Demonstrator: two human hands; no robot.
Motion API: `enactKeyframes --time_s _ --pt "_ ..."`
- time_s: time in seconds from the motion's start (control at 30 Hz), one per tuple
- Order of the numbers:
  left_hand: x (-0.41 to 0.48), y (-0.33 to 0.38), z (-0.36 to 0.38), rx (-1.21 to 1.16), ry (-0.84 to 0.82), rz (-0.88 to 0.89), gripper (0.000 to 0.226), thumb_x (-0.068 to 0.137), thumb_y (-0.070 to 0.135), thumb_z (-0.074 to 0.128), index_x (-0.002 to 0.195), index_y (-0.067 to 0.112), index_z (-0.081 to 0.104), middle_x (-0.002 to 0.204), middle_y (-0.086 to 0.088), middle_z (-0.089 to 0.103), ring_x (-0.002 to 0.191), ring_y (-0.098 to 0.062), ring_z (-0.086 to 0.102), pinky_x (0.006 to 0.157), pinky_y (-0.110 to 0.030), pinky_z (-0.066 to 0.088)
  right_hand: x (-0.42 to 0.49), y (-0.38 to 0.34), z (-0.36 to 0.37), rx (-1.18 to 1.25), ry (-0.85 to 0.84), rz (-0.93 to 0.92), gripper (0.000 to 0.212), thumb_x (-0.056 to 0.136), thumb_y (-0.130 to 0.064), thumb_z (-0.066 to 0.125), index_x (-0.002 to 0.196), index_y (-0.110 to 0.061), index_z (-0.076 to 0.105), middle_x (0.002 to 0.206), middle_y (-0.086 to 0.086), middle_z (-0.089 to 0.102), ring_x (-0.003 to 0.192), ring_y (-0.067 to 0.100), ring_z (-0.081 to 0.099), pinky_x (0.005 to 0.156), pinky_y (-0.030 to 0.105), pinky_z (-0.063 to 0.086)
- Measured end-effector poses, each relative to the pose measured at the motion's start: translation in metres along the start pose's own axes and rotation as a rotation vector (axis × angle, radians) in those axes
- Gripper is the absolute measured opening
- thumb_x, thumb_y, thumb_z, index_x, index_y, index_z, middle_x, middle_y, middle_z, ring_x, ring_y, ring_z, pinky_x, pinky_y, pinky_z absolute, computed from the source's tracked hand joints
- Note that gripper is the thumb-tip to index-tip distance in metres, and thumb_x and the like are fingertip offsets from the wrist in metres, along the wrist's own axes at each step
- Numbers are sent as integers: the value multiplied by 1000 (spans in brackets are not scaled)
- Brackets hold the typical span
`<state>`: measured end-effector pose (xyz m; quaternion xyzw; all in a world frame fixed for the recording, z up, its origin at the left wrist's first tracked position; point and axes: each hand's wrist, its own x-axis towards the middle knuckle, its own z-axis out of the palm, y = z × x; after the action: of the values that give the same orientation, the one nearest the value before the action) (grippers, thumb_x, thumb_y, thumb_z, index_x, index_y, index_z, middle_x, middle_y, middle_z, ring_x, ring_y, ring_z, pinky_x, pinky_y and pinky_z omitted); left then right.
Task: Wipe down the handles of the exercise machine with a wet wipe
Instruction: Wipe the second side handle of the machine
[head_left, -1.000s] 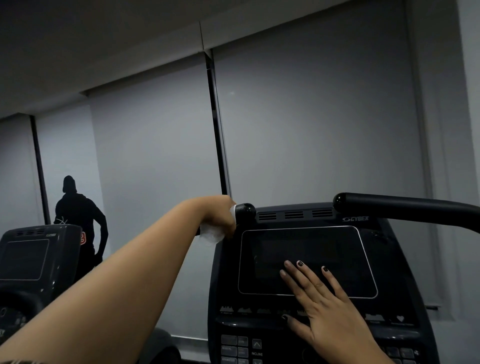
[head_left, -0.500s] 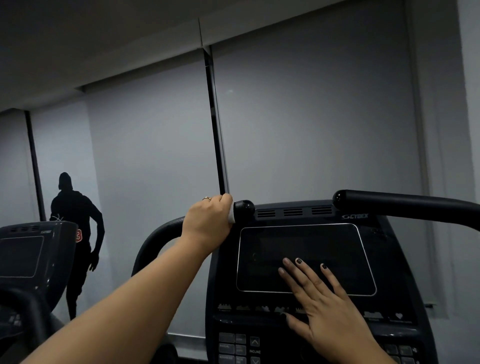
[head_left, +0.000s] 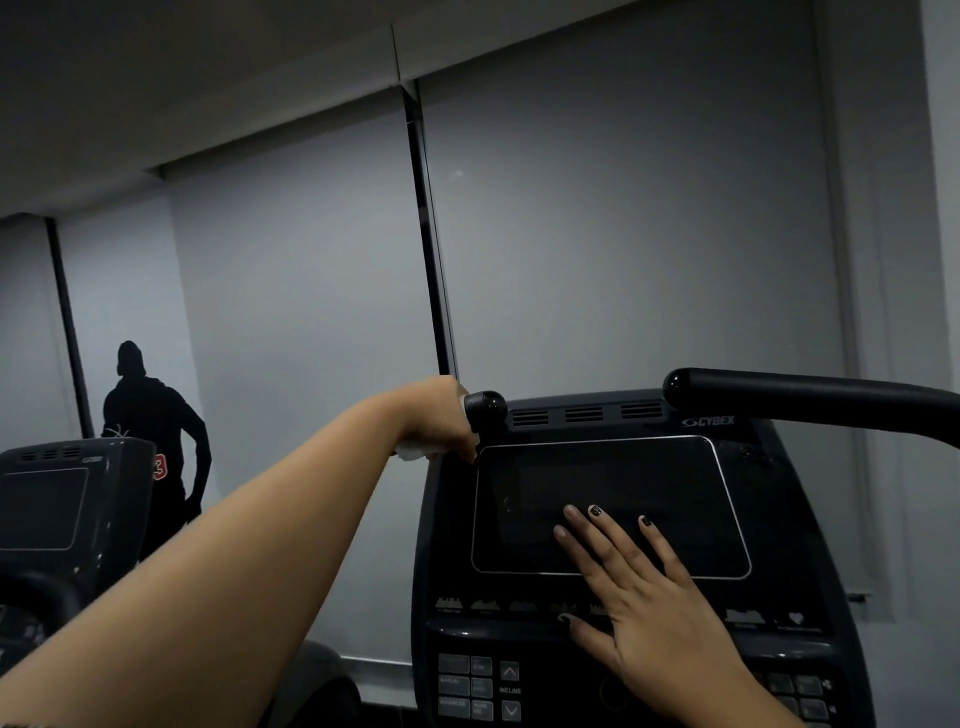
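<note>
White wet wipe (head_left: 413, 452) showed crumpled beneath the left hand (head_left: 441, 423), which was curled round the black rounded left handle (head_left: 485, 408) of the dark exercise machine (head_left: 758, 493), just short of the handle's end cap at the console's upper left corner. On the glossy black console screen (head_left: 613, 493) the right hand (head_left: 649, 592) lay flat, fingers straight and spread. The long black right handle (head_left: 810, 397) ran above it, untouched.
</note>
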<state>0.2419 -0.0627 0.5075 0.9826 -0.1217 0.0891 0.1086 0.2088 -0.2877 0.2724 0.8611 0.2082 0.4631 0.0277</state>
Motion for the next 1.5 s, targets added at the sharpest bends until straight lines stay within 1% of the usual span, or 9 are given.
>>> enactKeyframes --time_s 0.17,0.33,0.4,0.6,0.8,0.93,1.13,1.3,1.5 --pt "-9 -7 37 356 605 110 20 79 40 64 87 24 54 77 7 59 71 -22 57 59 -30 39 0 -2 0 3 -16 3 78 86 -65 44 151 -22 33 162 -3 20 147 13 21 111 48 22" --pt "-3 -8 62 484 921 245 22 70 10 67 84 15 51 71 0 58 58 -24 53 54 -29 30 0 -2 -3 9 -20 3 77 85 -65 42 150 -23 36 161 -3 23 147 13 22 110 48 24" --pt "-3 1 58 436 869 179 18 73 11 62 85 15 49 73 0 57 58 -24 47 55 -30 31 1 -2 -3 16 -24 9 76 86 -65 42 150 -24 35 161 -3 23 147 12 22 110 47 23" --pt "8 15 17 245 267 60 7 73 20 62 78 18 57 78 -2 62 74 -26 62 63 -33 54 -1 -1 -3 6 -45 11 77 87 -66 44 152 -26 31 162 -5 20 148 11 18 111 47 22" --pt "16 20 -7 49 -127 -51 16 56 14 72 71 10 70 69 -9 67 57 -25 60 51 -25 44 0 0 -7 10 -70 9 75 90 -67 39 153 -29 27 162 -7 18 148 11 20 111 45 20" --pt "9 13 3 6 18 41 11 67 18 69 76 13 64 74 -7 67 64 -24 62 54 -28 47 0 2 -11 -1 -94 24 74 91 -68 36 153 -29 26 162 -8 17 148 9 16 112 44 20" --pt "-9 -21 25 413 504 205 14 79 35 54 81 22 50 72 4 60 65 -24 59 56 -30 45 -1 2 -9 -26 -95 10 75 91 -68 36 153 -28 26 162 -7 16 149 10 15 112 44 19" --pt "-26 -70 29 445 577 113 15 85 37 50 83 24 44 65 8 50 60 -24 50 54 -29 33 -1 3 -11 -41 -109 11 75 90 -67 36 154 -29 24 163 -7 15 149 10 15 111 44 20" --pt "-38 -108 27 372 516 -76 6 78 28 51 78 22 48 66 6 56 61 -20 55 51 -27 36 -2 1 -9 -48 -105 19 76 90 -66 38 154 -28 25 163 -6 16 148 11 16 111 45 21"
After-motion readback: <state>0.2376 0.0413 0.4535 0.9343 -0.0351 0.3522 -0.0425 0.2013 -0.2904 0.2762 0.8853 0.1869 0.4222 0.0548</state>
